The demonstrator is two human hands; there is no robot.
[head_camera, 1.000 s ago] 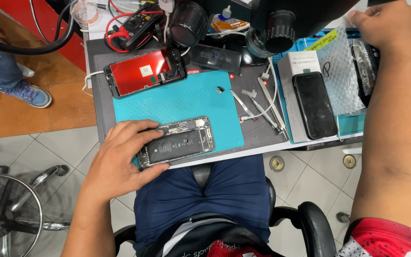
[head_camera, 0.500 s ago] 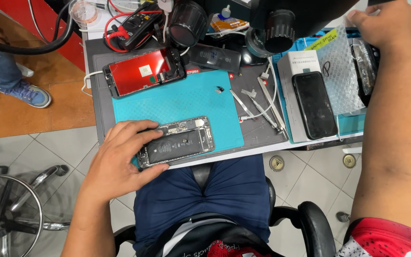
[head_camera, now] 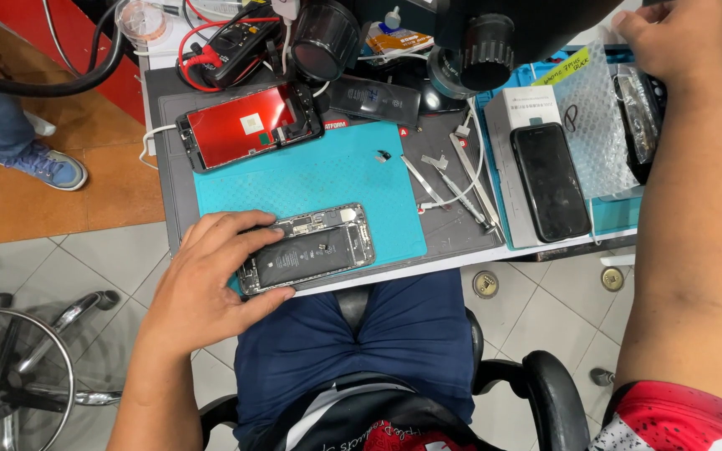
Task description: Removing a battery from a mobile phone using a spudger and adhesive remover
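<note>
Gripping opened phone [head_camera: 311,249], left hand [head_camera: 211,284], mat [head_camera: 311,175] edge

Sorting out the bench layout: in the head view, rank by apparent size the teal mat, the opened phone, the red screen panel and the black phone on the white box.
1. Teal mat, clearly largest.
2. Red screen panel, opened phone under the left hand, and black phone: these three look about alike, so I would not rank them.

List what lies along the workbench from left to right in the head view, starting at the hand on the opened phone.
Left hand → opened phone on the teal mat → tweezers → black phone on a white box → bubble-wrap bag → right hand.
</note>
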